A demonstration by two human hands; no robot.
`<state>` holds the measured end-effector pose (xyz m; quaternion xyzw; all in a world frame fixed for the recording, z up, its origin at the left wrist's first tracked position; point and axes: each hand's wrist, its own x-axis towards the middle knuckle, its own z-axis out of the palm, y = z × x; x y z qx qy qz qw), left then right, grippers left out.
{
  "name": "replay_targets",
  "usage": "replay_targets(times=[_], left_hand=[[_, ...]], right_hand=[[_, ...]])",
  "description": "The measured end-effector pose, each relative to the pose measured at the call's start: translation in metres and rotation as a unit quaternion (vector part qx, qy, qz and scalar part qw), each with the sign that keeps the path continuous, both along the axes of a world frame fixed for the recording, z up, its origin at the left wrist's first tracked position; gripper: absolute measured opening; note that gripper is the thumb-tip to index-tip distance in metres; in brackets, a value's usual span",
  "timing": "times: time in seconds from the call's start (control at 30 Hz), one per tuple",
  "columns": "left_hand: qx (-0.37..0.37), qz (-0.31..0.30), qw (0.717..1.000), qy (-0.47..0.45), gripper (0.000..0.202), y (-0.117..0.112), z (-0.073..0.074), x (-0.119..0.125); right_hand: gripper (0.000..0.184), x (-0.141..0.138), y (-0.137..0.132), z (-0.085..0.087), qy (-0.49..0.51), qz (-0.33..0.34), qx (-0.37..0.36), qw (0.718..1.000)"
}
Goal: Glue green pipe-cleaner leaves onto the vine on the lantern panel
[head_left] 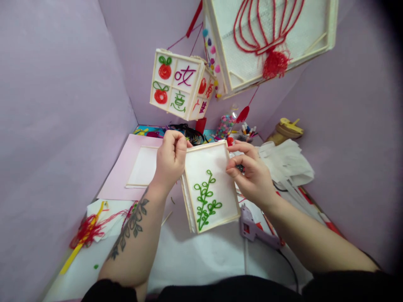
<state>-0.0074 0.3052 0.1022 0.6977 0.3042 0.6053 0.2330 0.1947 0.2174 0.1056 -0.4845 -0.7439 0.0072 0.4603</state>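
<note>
I hold a small lantern box [217, 167] of wooden-framed white panels above the table. Its facing panel carries a green yarn plant motif [204, 199]. My left hand [171, 159] is closed on the box's top left corner, fingers curled over the frame. My right hand [252, 170] pinches the right edge of the same box with thumb and fingertips. A second flat white framed panel [143, 167] lies on pink paper [122, 172] behind my left hand.
A purple glue gun [253, 228] lies just below my right wrist. Red tassel cord [88, 230] sits at the left. White paper sheets [289, 163], a pen cup [247, 132] and a bead jar [226, 125] stand behind. Two finished lanterns [181, 84] [270, 37] hang overhead.
</note>
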Motion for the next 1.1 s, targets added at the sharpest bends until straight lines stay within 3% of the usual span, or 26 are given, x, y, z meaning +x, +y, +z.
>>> replay_targets(times=[0.1,0.33,0.53,0.77,1.1], left_hand=[[0.0,0.002,1.0,0.002,0.012,0.0,0.0,0.0],[0.018,0.008,1.0,0.009,0.012,-0.001,0.001,0.0],[0.02,0.015,0.999,0.02,0.011,-0.002,0.001,0.0],[0.018,0.015,1.0,0.019,0.011,-0.002,0.001,0.0],[0.019,0.008,1.0,0.011,0.011,0.0,-0.001,0.0]], right_hand=[[0.01,-0.002,-0.008,0.002,0.01,-0.002,0.004,1.0],[0.007,-0.02,-0.027,-0.007,-0.13,0.009,0.039,0.991],[0.007,-0.021,-0.024,-0.018,-0.176,0.0,0.058,0.983],[0.008,-0.024,-0.02,-0.017,-0.224,-0.011,0.099,0.969],[0.01,-0.013,-0.019,-0.016,-0.179,-0.03,0.095,0.979]])
